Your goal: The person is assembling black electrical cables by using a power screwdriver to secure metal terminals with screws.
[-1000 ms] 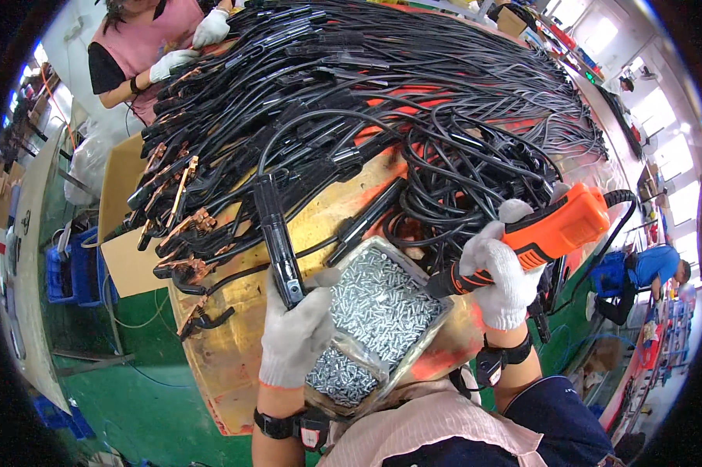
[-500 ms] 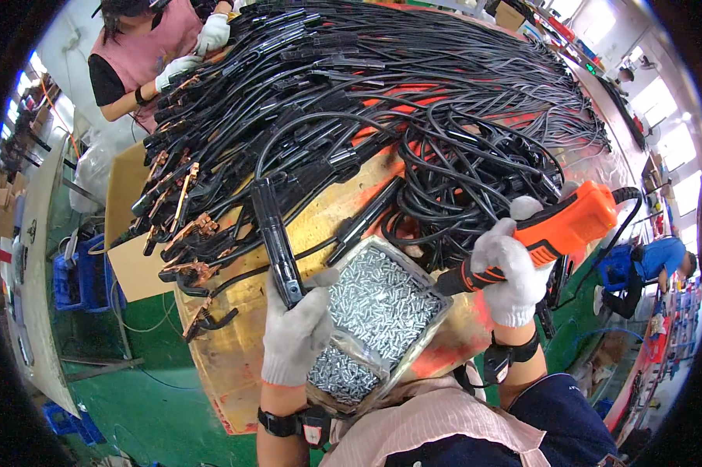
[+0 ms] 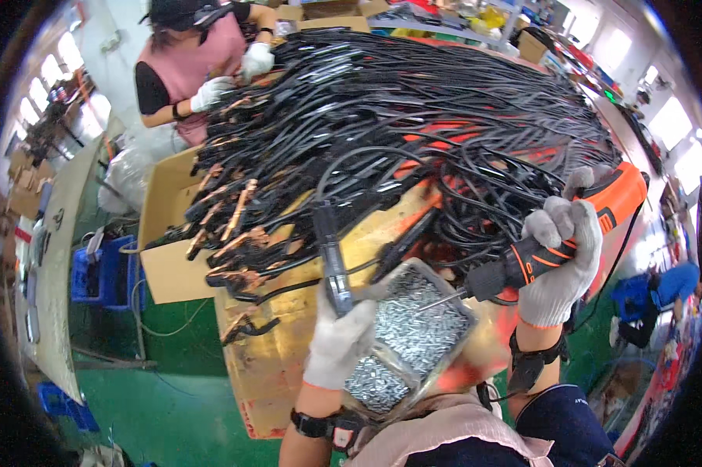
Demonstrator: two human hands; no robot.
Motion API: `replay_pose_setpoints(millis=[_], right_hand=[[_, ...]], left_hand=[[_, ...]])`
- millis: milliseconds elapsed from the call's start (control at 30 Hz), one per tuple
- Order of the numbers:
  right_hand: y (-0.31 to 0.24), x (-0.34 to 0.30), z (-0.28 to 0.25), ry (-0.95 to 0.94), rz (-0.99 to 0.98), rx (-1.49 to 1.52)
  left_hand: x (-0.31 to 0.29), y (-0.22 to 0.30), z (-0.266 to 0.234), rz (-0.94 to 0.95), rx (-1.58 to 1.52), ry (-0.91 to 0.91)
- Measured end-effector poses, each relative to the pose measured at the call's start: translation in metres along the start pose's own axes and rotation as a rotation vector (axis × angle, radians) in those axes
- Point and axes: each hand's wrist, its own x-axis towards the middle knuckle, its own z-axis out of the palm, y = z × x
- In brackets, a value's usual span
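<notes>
Head: R hand w/ plastic drvr

The left hand and right hand are covered in matt, knitted cloth; the handle is glossy black plastic, the drill smooth orange and black plastic with a metal bit. The screws are shiny metal, the cables rubbery-looking with a slight sheen, and the clamps coppery metal. The counter has a scuffed, smeared surface, the box is matt cardboard, and the apron creased cloth.

A blue crate and plastic bag are left of a cardboard box.
</notes>
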Motion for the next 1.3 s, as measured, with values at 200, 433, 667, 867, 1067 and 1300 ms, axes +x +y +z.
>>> replay_pose_setpoints(millis=[200,433,667,867,1067,1300], right_hand=[[0.071,-0.002,0.009,0.216,0.047,0.027],[0.100,-0.003,0.002,0.301,0.112,0.013],[0.103,-0.005,-0.004,0.288,0.100,-0.045],[0.085,-0.022,0.028,0.153,0.017,-0.306],[0.074,-0.048,0.053,-0.269,0.048,-0.748],[0.076,-0.047,0.064,-0.322,0.025,-1.022]], left_hand=[[0.001,0.003,-0.005,-0.068,-0.144,-0.047],[0.000,0.012,-0.001,-0.088,-0.168,-0.029],[0.002,0.012,-0.003,-0.105,-0.157,-0.049],[0.003,0.006,0.002,-0.071,-0.085,-0.004],[0.004,0.003,0.000,-0.033,0.056,0.050],[0.006,0.003,0.001,-0.103,0.079,0.069]])
